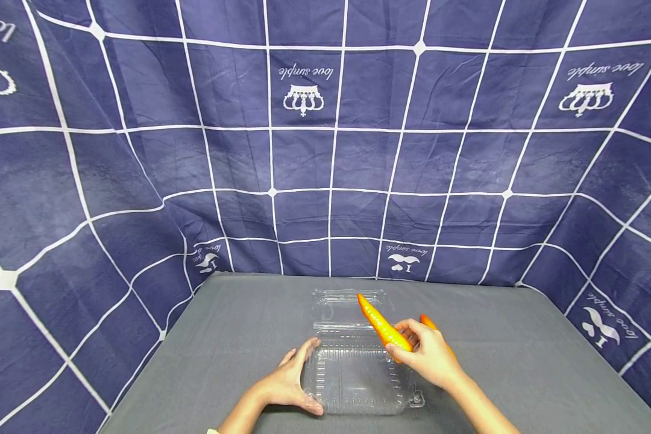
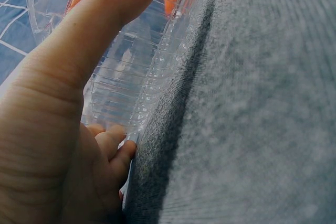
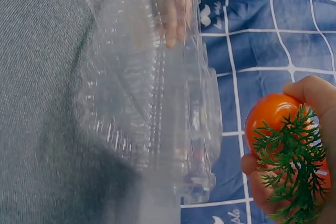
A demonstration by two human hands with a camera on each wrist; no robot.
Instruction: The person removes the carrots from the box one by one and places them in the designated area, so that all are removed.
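Note:
A clear plastic clamshell container (image 1: 358, 377) lies on the grey cloth with its lid (image 1: 331, 307) folded back away from me. My left hand (image 1: 287, 386) holds its left end, thumb at the near corner and fingers at the far one. Over the container's right side, my right hand (image 1: 428, 355) grips a toy carrot (image 1: 377, 322) by its thick end, the narrow tip pointing up and left. Green leaves (image 3: 294, 166) hang from the carrot's top in the right wrist view. Behind the right hand shows a second carrot (image 1: 427, 322), mostly hidden; whether it touches the hand I cannot tell.
Grey cloth (image 1: 239, 337) covers the table. A dark blue curtain with white grid lines (image 1: 358, 163) hangs along the back and both sides. A small plastic tab (image 1: 416, 398) sticks out at the container's near right corner.

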